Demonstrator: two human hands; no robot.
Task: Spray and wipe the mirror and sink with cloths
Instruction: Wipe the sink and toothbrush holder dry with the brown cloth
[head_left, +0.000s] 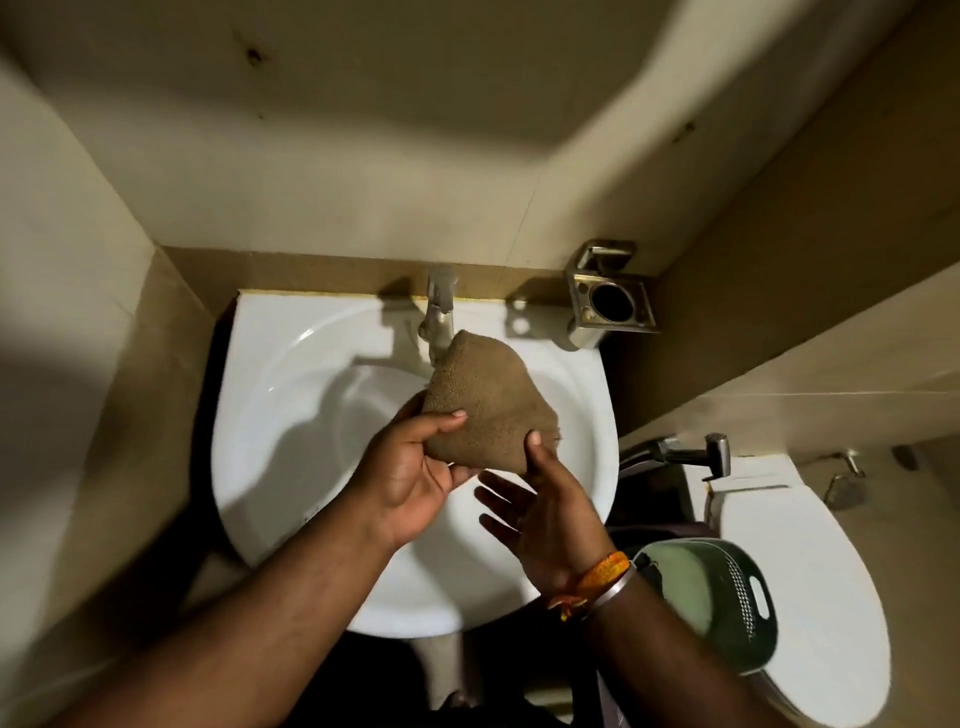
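Observation:
A brown cloth (480, 402) hangs folded over the white sink (291, 415), its top corner just under the metal tap (439, 317). My left hand (415, 467) grips the cloth's lower left edge, thumb on top. My right hand (545, 514) pinches the cloth's lower right corner with the thumb, while its other fingers spread out beneath. No mirror or spray bottle is in view.
A steel holder (610, 299) is fixed to the wall right of the tap. A green basket (722, 603) sits between the sink and the white toilet lid (810, 571). A jet sprayer (675, 452) hangs on the right wall. Beige tiled walls close in on both sides.

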